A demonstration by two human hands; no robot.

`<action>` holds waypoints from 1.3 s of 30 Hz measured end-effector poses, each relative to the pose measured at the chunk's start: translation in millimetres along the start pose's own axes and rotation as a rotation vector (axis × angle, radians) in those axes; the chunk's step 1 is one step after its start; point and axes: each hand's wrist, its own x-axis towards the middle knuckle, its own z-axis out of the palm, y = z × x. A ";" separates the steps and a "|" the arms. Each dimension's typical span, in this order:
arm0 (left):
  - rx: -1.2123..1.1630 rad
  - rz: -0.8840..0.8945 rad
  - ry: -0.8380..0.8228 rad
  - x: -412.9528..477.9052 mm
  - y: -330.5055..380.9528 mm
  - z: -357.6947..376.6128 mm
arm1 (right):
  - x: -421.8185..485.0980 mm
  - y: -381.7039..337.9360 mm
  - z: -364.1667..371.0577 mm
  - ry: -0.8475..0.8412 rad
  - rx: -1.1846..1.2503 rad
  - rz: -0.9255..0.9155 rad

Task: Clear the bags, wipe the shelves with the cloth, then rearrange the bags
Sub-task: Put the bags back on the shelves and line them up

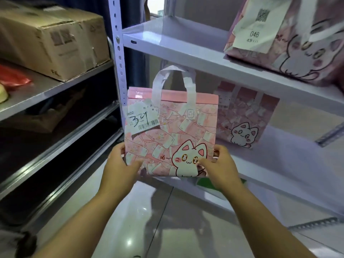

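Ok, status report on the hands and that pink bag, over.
Both hands, left hand and right hand, gripping the pink cat bag at its lower corners. Bag upright, off the shelf. Middle shelf ahead holds another bag further right.

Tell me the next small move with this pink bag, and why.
Probably set the pink cat bag down on the middle shelf, left of the bag already standing there. Both hands, left and right, hold it upright by its bottom corners before that bare stretch.
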 end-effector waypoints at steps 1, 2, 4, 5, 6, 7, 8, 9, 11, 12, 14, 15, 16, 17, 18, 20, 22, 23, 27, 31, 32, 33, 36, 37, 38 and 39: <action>-0.008 -0.001 0.015 -14.7 4.8 -7.8 | -13.5 -4.3 -5.7 -0.007 0.015 -0.001; -0.021 0.002 0.031 -28.2 10.4 -15.1 | -26.3 -9.2 -11.4 -0.015 0.028 0.000; -0.042 0.002 0.064 -53.3 21.5 -28.7 | -49.8 -20.8 -22.3 -0.029 0.053 -0.005; -0.052 0.004 0.079 -65.0 27.5 -35.3 | -60.8 -27.0 -27.4 -0.030 0.057 -0.024; -0.062 0.012 0.091 -75.2 34.5 -41.5 | -70.8 -34.0 -32.6 -0.027 0.060 -0.046; -0.068 0.025 0.102 -83.4 42.2 -47.5 | -79.3 -41.7 -38.0 -0.025 0.066 -0.065; -0.073 0.038 0.114 -90.1 50.3 -53.2 | -86.7 -49.4 -43.4 -0.024 0.074 -0.081; -0.079 0.053 0.128 -94.4 59.2 -58.6 | -92.5 -57.9 -48.7 -0.022 0.082 -0.099; -0.112 0.075 0.145 -98.4 79.7 -69.1 | -101.3 -76.8 -58.8 -0.017 0.095 -0.133; -0.138 0.081 0.153 -98.5 91.6 -74.2 | -103.9 -87.3 -63.6 -0.018 0.109 -0.154; -0.130 0.132 0.176 -97.1 116.1 -84.2 | -107.0 -108.6 -72.6 -0.012 0.145 -0.205; -0.114 0.171 0.188 -95.9 128.6 -88.3 | -107.4 -119.3 -76.6 -0.003 0.158 -0.234; -0.112 0.203 0.197 -94.2 140.6 -92.0 | -106.8 -129.2 -80.2 0.009 0.166 -0.259; -0.120 0.226 0.200 -91.7 152.3 -95.5 | -105.0 -138.3 -83.4 0.020 0.174 -0.282; -0.127 0.246 0.201 -87.9 162.5 -98.4 | -102.7 -147.2 -86.1 0.028 0.181 -0.303; -0.125 0.283 0.204 -78.5 181.7 -103.4 | -96.2 -162.8 -90.0 0.034 0.183 -0.337; -0.121 0.333 0.200 -63.8 198.9 -107.3 | -87.5 -177.7 -92.0 0.041 0.180 -0.368; -0.122 0.357 0.200 -55.0 206.4 -108.8 | -81.5 -184.7 -91.9 0.044 0.181 -0.386; -0.087 0.443 0.212 -13.9 229.1 -110.1 | -48.6 -207.4 -86.7 0.078 0.182 -0.419; -0.071 0.475 0.180 34.9 240.5 -104.8 | -8.5 -224.0 -78.1 0.129 0.153 -0.386; -0.076 0.472 0.167 47.3 242.3 -102.3 | 1.1 -227.2 -75.5 0.144 0.147 -0.377; -0.079 0.465 0.153 59.5 243.0 -99.3 | 10.2 -229.5 -72.7 0.157 0.145 -0.376; -0.064 0.456 0.129 93.3 241.9 -89.7 | 35.5 -234.6 -65.0 0.162 0.128 -0.359; -0.058 0.454 0.121 103.3 241.1 -86.7 | 43.5 -235.0 -62.7 0.165 0.113 -0.346; -0.054 0.448 0.110 112.9 240.1 -83.8 | 50.9 -235.2 -60.8 0.169 0.099 -0.332; -0.048 0.440 0.098 121.4 239.1 -80.7 | 57.2 -234.9 -59.1 0.173 0.088 -0.321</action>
